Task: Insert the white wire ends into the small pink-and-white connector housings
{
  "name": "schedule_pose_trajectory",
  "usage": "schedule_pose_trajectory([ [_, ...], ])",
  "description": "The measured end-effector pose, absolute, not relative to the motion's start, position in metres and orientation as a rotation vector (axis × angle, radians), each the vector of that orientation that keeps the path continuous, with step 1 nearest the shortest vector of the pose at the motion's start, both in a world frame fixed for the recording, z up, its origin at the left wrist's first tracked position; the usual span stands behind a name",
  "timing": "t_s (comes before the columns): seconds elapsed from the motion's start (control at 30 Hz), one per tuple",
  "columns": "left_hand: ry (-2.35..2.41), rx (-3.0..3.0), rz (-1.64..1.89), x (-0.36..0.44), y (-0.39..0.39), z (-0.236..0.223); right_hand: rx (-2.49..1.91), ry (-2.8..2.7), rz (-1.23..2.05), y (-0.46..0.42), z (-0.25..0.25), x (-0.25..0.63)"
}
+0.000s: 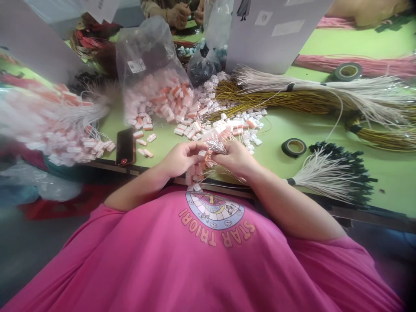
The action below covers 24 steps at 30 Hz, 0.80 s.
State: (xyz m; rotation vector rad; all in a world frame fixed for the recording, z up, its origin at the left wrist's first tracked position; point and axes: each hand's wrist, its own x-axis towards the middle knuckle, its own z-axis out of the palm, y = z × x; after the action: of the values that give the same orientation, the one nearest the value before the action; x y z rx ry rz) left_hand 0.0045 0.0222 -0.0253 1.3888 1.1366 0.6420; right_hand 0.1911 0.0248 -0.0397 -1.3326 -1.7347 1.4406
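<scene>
My right hand [238,159] is wrapped round a bundle of thin wires [216,145] whose silvery ends stick out toward my left hand. My left hand [180,159] is closed in a pinch beside those wire ends, on a small white connector [203,153] that the fingers partly cover. Several white-and-orange connectors [195,173] hang below the hands at the table edge. Just beyond the hands spreads a heap of loose white and orange connectors [227,125], reaching back to an open clear plastic bag [143,52].
Finished-looking wire bunches [48,125] pile up at left, near a dark phone [125,146]. Black tape rolls [294,147], white wires with black ends [334,173] and long white wire bundles [312,86] lie right. Across the table are another person's hands [178,16].
</scene>
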Motion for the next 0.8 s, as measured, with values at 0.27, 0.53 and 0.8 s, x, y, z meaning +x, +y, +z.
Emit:
schedule_pose_trajectory([
  [0.27, 1.160, 1.450, 0.635, 0.0001, 0.0251, -0.0309, -1.361, -1.692, 1.305, 0.0244, -0.0437, 0.1913],
  [0.53, 1.154, 1.359, 0.635, 0.0014, 0.0255, -0.0287, -1.410, -1.746, 1.206, 0.0244, -0.0433, 0.1899],
  [0.8, 1.254, 1.383, 0.624, 0.0055, 0.0240, -0.0310, -1.375, -1.717, 1.263, 0.0235, -0.0431, 0.1893],
])
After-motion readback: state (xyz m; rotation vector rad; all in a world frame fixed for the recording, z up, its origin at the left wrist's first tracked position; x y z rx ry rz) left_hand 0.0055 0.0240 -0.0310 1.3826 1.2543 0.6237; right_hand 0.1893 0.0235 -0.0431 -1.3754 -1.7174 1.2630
